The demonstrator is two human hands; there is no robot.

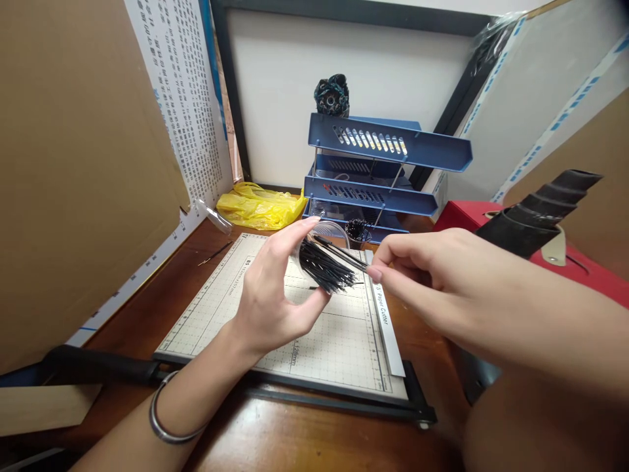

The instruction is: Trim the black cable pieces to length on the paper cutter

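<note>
My left hand (268,288) is wrapped round a clear plastic cup (297,253), tipped with its mouth toward the right. A dense bundle of short black wire-like strands (324,269) fills it, their ends poking out. With thumb and forefinger, my right hand (427,269) pinches a few longer black strands (346,255) at the cup's mouth. Whether these are wires or thin tubing I cannot tell. Both hands are above a paper cutter (221,295) with a gridded cream board. A loose black strand (360,283) lies on the board.
Behind stand blue tiered trays (388,141) with a dark patterned roll (331,96) on top. A second cup of black strands (358,231) sits before them. A yellow plastic bag (260,206) lies back left; black tubes (535,213) and a red box (599,262) are right. The cutter's handle (103,364) juts left.
</note>
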